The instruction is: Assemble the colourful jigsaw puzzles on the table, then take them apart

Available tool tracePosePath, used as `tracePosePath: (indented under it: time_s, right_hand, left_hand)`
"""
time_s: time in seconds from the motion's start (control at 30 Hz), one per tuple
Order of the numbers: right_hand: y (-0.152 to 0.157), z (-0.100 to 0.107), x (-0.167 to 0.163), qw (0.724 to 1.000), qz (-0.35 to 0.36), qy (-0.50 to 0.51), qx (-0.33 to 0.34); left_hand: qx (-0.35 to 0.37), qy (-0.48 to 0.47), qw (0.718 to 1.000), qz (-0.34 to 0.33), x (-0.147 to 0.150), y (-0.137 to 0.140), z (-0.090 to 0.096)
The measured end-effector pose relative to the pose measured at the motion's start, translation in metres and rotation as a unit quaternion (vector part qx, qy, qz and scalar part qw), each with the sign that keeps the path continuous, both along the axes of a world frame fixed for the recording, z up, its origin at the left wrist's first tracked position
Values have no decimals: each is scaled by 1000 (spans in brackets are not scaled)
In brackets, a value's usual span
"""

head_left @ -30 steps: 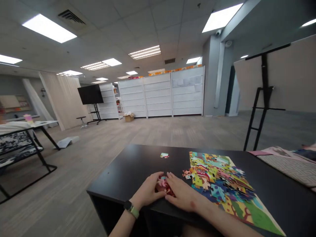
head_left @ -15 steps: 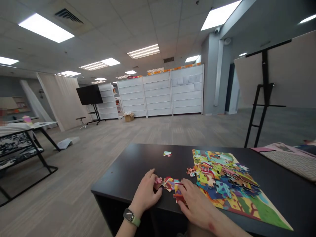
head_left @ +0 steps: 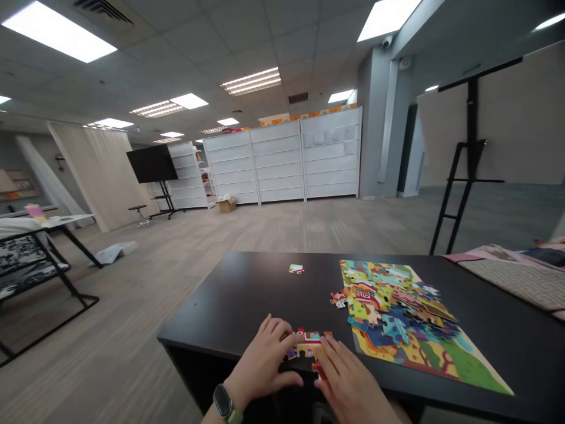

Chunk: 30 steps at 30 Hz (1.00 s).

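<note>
A short strip of colourful jigsaw puzzle pieces (head_left: pixel 309 337) lies on the black table near its front edge. My left hand (head_left: pixel 267 359) rests at the strip's left end, its fingertips touching the pieces and its thumb spread away. An orange piece (head_left: pixel 316 368) at the strip's right end sits between the thumb and fingers of my right hand (head_left: pixel 346 377), whose fingertips press down there. Part of the strip is hidden under both hands. To the right, a heap of loose puzzle pieces (head_left: pixel 392 309) covers much of a printed picture sheet (head_left: pixel 477 371).
One loose piece (head_left: pixel 296 268) lies farther back on the black table (head_left: pixel 251 288). At the right are a patterned cloth (head_left: pixel 507 282) and an easel stand (head_left: pixel 470 135). White shelving (head_left: pixel 278 165) stands across the room.
The left hand has shifted over the strip's left end, and the pink piece near its fingers no longer shows. The right hand has drawn slightly nearer me. The view has tilted slightly.
</note>
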State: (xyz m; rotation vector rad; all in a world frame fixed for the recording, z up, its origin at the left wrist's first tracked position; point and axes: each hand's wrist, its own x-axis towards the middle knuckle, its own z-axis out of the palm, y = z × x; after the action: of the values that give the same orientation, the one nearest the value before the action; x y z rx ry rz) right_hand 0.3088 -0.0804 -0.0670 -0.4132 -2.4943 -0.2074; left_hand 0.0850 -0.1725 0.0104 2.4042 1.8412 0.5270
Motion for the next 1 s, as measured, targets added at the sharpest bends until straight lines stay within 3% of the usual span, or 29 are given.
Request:
tracePosePath:
  time_s: [0.13,0.27,0.33,0.53,0.8,0.9,1.0]
  right_hand:
    - [2,21,4,998,28,39,-29]
    - [18,47,-2,988,13,50,-144]
    - [25,53,-6,985,2,36,-167]
    - [18,45,-14,981,50,-101,-157]
    - [4,51,-13,980,56,-52,-184]
    - [24,58,-20,982,59,-40,-175]
    - [69,89,-47,977,-1,-40,-211]
  left_hand:
    - [3,31,1000,-5,0,4,-5]
    - [10,8,1000,-10,-2,4,-6]
    - [4,-2,1000,-17,-2,2,-5]
    - [9,-2,1000,-10,-3,1,-8]
    - [54,-65,996,10,-7,1,-13]
    - [19,-46,998,34,-8,1,-9]
    - [-22,-17,999,40,-6,3,-4]
